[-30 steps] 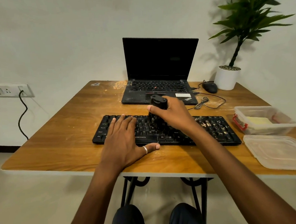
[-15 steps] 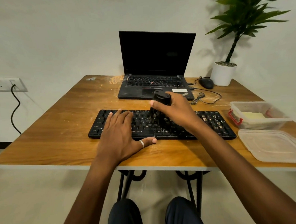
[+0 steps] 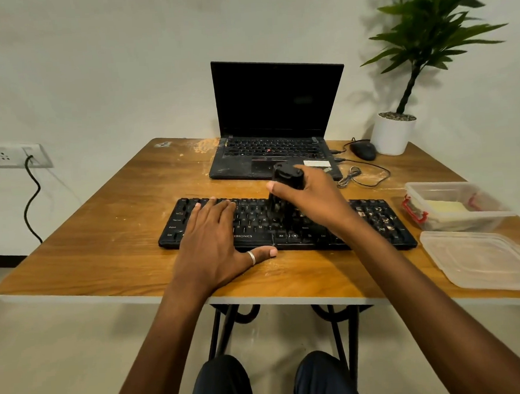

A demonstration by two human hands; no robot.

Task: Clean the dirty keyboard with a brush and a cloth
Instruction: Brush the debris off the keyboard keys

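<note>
**Fingers (image 3: 309, 178) clamped on brush over speckled keyboard**

Fingers and thumb of the right hand (image 3: 316, 199) curl tightly round a black brush (image 3: 286, 180), which stands nearly upright at the centre of the frame. Its lower end meets the middle keys of a black keyboard (image 3: 376, 220); the bristles are too blurred to make out. The left hand (image 3: 213, 248) lies flat on the left half of the keyboard, fingers straight and close together. Its thumb, wearing a silver ring (image 3: 251, 257), stretches along the near edge of the keyboard.

The keyboard sits across the middle of a wooden surface (image 3: 103, 237), its right end dotted with pale crumbs. Behind it, at upper centre, an open laptop (image 3: 277, 104) shows a dark screen and a dusty palm rest. To the laptop's right lie a black mouse (image 3: 363, 150) with its looped cable (image 3: 358, 175), and a potted plant (image 3: 392, 134) in a white pot stands at the far right corner.

At the right edge of the frame, a clear plastic box (image 3: 454, 209) with red clips holds something pale yellow that cannot be identified. Its lid (image 3: 484, 259) lies flat just in front of it. A wall socket (image 3: 9, 155) with a black cord plugged in appears at the left edge. The person's knees show at bottom centre, below the surface.
</note>
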